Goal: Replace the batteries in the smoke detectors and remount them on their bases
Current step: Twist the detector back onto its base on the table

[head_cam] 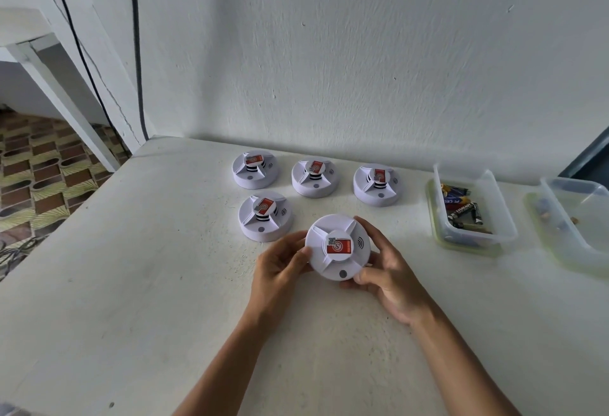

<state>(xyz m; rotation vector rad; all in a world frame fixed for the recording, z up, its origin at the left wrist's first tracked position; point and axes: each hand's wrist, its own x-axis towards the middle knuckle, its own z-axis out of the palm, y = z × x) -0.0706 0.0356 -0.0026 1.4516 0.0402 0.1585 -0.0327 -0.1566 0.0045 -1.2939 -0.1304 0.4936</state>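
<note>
Holding the smoke detector [338, 247] between both hands, we have it just above the tabletop [131, 267], face up, its round body lying flat so the turning axis runs straight up through the red label. Our left hand [280, 267] has its fingers [304, 252] pressed against the rim on the left side; our right hand [389, 270] wraps the opposite rim, thumb at the near edge and fingertips curled over the far edge. Neither hand is nearer: the detector sits squarely between them, so we judge the coming twist to free it from its base must come from opposed grips. Beyond our fingers, four other detectors [265, 216] rest on the tabletop. Off to the right of our right hand lies the battery tub [474, 204], well apart.
</note>
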